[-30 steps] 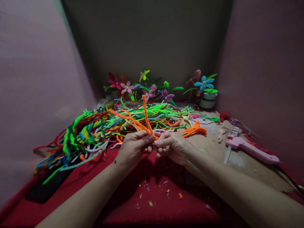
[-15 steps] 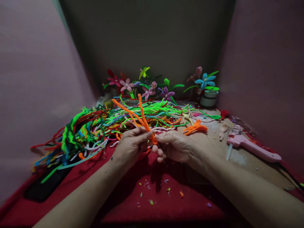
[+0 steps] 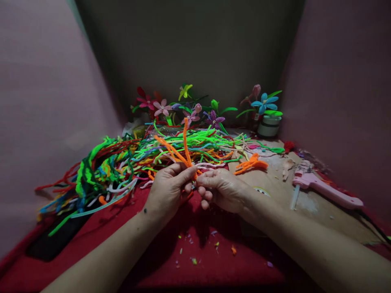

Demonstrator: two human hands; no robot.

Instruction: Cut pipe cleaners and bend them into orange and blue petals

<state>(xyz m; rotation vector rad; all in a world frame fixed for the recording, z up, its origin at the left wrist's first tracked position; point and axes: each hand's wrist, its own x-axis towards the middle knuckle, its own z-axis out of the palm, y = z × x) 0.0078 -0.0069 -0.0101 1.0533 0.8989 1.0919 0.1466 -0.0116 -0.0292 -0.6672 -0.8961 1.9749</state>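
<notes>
Change since half a second ago: the orange fuzzy stems (image 3: 186,140) have shifted; the tall one now stands nearly upright where it leaned left, and the leaning ones have swung nearer to it. Their bent lower end, then in sight between the hands, is now mostly covered. A green-rimmed round item (image 3: 262,191) now shows past the right forearm.

Hands, two. Left hand (image 3: 168,185): fingers pinched on the orange stems near their base. Right hand (image 3: 226,189): thumb and fingers closed together at the lower end of the same piece, just beside the left fingertips.

Stems held: one upright, at least two leaning left; above the front of the red surface (image 3: 165,264).

Pile of coloured stems (image 3: 195,142): one, behind the hands, too tangled to count.

Orange bundle (image 3: 252,163): one, on the cardboard (image 3: 324,221), right of the hands.

Pink glue gun (image 3: 326,191): one, on the cardboard.

Open flowers (image 3: 214,120): six, at the back; one red, two pink, one yellow, one purple, one blue.

Banded pot (image 3: 269,127): one, below the blue flower.

Black flat object (image 3: 58,240): one, left, partly under stems.

Small scraps (image 3: 194,261): at least six, in front.
</notes>
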